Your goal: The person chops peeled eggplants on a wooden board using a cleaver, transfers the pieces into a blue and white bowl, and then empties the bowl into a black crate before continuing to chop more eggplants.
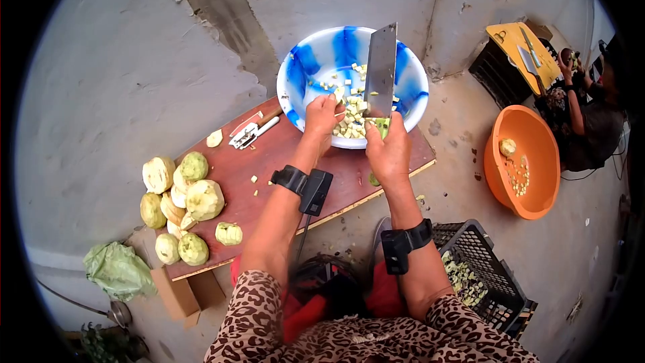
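Over the near side of a blue-and-white basin [287, 87], my right hand [391, 151] grips a cleaver [381, 70] with its broad blade standing upright. A strip of green-skinned vegetable shows by the right fingers. My left hand [324, 117] is closed on a pale vegetable piece [340, 96], partly hidden by the fingers, and is a short way left of the blade. Diced pale cubes [351, 121] lie in the basin below both hands. The basin rests on a reddish-brown board [269, 195].
Several peeled round vegetables [204, 199] are heaped at the board's left end, near a white-handled peeler [248, 134]. A black crate [494, 265] with peelings stands at right. Beyond it are an orange tub [494, 161] and another person [594, 121] beside a yellow cutting board [514, 44].
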Motion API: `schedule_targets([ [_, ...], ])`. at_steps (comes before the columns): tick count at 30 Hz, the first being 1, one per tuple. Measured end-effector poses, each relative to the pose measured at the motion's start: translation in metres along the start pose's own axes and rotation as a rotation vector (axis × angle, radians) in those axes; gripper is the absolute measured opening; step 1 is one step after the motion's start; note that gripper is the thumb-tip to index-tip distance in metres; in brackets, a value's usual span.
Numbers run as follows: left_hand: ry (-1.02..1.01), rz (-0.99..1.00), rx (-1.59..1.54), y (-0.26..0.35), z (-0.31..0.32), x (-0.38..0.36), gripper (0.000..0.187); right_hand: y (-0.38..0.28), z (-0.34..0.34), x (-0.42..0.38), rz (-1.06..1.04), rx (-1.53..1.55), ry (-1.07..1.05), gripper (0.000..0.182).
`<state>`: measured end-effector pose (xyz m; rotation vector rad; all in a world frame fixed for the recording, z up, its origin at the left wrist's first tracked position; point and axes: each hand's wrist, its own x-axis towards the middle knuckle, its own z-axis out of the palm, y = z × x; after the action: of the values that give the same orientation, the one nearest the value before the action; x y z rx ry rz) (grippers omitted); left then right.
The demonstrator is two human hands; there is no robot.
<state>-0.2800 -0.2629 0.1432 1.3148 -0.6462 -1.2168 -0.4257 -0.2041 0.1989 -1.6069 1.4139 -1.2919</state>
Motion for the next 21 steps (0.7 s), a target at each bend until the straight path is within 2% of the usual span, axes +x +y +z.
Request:
schedule_targets([
  [2,0.025,0.067,-0.028,0.022,0.004,-0.016,0.022,0.0,0.004,-0.001,0.022,0.016,-0.007,0.026],
  [6,-0.349,0.169,0.018,0.038,0.004,-0.038,0.022,-0.007,0.008,-0.002,0.042,0.053,-0.055,0.03],
  [7,-0.333,0.192,0.093,0.035,0.008,-0.041,0.025,-0.009,0.01,-0.005,0.018,0.116,-0.041,0.029],
  [10,-0.034,0.267,0.249,0.005,-0.011,-0.012,0.027,-0.015,0.007,-0.007,0.005,0.05,0.017,0.03],
  [12,0.053,0.253,0.348,-0.009,-0.037,0.008,0.029,-0.009,0.008,-0.007,-0.017,0.055,0.077,0.032],
  [13,0.064,0.227,0.264,-0.011,-0.043,0.007,0.027,-0.01,0.008,-0.008,0.022,0.06,0.074,0.034],
  [14,0.068,0.121,0.151,0.004,-0.039,-0.011,0.026,-0.017,0.004,-0.01,0.027,0.051,0.068,0.034],
  [16,0.0,0.085,0.123,0.027,-0.041,-0.043,0.023,-0.02,0.008,-0.012,0.061,0.084,0.084,0.029],
  [19,-0.043,0.144,0.121,0.03,-0.069,-0.067,0.019,-0.03,0.009,-0.02,-0.019,0.188,-0.003,0.028],
  [21,0.018,0.146,0.186,0.022,-0.093,-0.085,0.017,-0.032,0.017,-0.028,-0.07,0.218,-0.088,0.025],
])
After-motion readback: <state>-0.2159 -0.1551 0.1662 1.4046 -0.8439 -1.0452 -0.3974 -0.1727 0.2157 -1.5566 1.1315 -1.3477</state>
